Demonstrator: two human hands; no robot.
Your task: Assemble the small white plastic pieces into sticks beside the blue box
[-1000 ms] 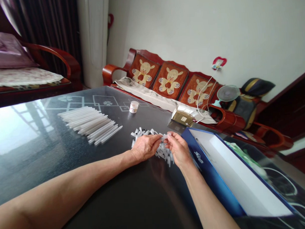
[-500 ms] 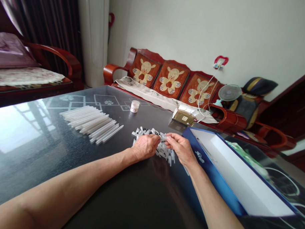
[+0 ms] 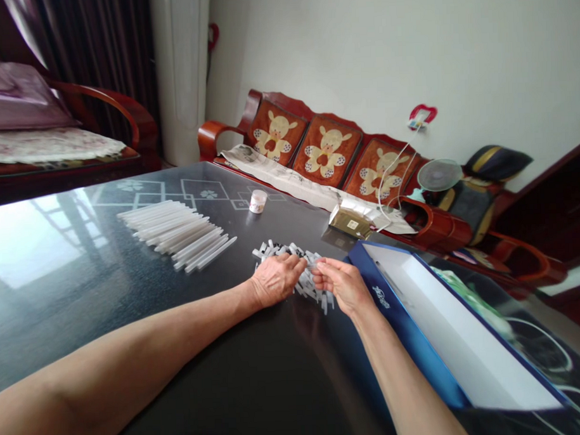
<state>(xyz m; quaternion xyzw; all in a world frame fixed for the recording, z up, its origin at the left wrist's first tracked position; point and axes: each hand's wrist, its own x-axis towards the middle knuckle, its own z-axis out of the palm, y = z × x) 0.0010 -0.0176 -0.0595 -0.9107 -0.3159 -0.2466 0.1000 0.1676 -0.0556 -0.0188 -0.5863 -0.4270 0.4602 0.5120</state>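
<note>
My right hand (image 3: 342,282) is closed in a pinch on a small translucent white piece (image 3: 314,265), which looks like a pen cap. Just to its left, my left hand (image 3: 279,278) has its fingers curled together, with the fingertips hidden, so what they hold cannot be made out. Both hands are over a pile of small whitish cap-like pieces (image 3: 321,294), some with dark parts. Farther left, several long translucent white pen barrels (image 3: 181,234) lie side by side in a slanting row on the dark glossy table (image 3: 220,385).
A long blue box (image 3: 403,328) with a white inside stands open right of my right hand. Behind the pile are a small white jar (image 3: 258,201) and a gold tissue box (image 3: 350,222). White cables (image 3: 548,335) lie at the far right. A wooden sofa (image 3: 311,140) stands beyond the table.
The small piece was between both hands' fingertips; now a slight gap separates the hands and the right fingers keep it. A thin pale stick below the right wrist no longer shows.
</note>
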